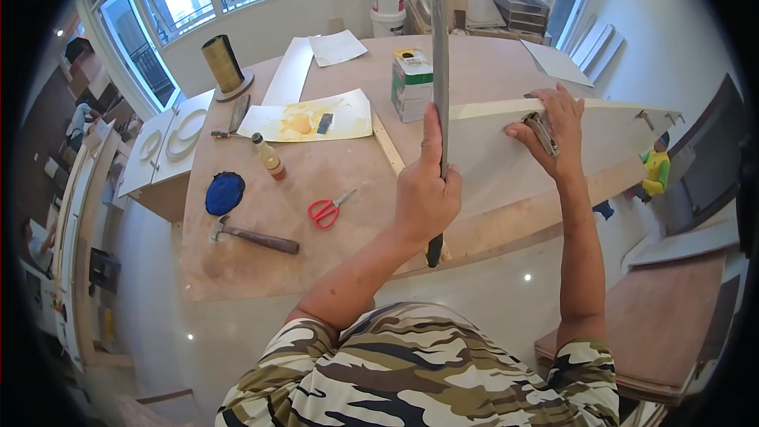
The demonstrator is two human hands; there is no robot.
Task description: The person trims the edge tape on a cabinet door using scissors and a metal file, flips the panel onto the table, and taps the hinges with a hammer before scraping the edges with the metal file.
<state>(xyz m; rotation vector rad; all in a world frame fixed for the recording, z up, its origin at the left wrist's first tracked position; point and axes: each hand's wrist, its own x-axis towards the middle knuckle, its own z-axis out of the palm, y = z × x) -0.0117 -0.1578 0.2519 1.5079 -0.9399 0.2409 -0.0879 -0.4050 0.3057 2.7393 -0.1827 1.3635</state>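
My left hand [431, 198] is closed around a long flat metal file [439, 39]. The file stands almost upright, its dark handle end [433, 251] below my fist. Over a pale panel [482, 138] lying on the table, my right hand [563, 130] has its fingers spread. A metal hinge-like fitting [541, 133] shows between its thumb and fingers; whether they press on it is unclear. Similar fittings [645, 119] stick up further right. Left of the file lie red-handled scissors [324, 212], a hammer [257, 236], a small bottle [269, 156] and a blue round pad [224, 193].
A green-and-white can [413, 87] stands behind the panel. A stained white sheet [273, 120], a wooden strip [387, 145] and a brown roll [224, 67] are on the table [261, 277]. A person in yellow [655, 168] is at right; boards [672, 324] are stacked near the floor.
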